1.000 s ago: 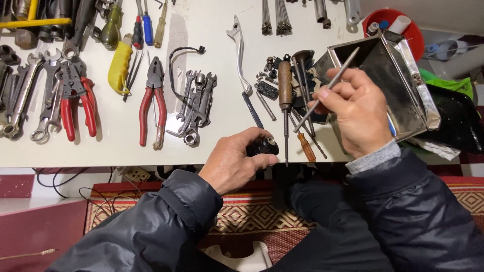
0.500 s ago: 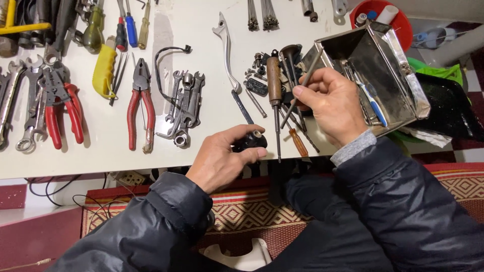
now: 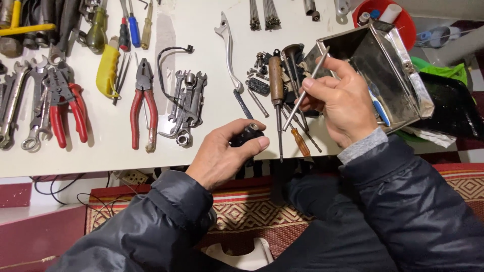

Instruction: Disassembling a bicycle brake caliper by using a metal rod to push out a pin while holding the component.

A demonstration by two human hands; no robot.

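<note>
My left hand [image 3: 222, 156] grips a small black cylindrical part [image 3: 247, 135] just above the white table's front edge [image 3: 101, 161]. My right hand [image 3: 338, 100] holds a thin metal rod [image 3: 305, 90] at a slant, its lower tip pointing down toward the black part and its upper end near the shiny metal box [image 3: 388, 65]. A wooden-handled screwdriver [image 3: 276, 83] lies on the table between my two hands. A small orange-handled screwdriver [image 3: 301, 142] rests below my right hand.
Red-handled pliers [image 3: 142, 103], a second red pair [image 3: 68, 106], a cluster of wrenches [image 3: 189, 103], a yellow-handled tool [image 3: 107, 70], a silver lever [image 3: 229, 50] and small bolts [image 3: 257, 68] lie across the table. A red tub [image 3: 385, 12] stands at the back right. A patterned rug [image 3: 242, 211] covers the floor below.
My right hand has drawn the metal rod away from the box and slightly left toward my left hand. The left hand keeps its grip on the black part.
</note>
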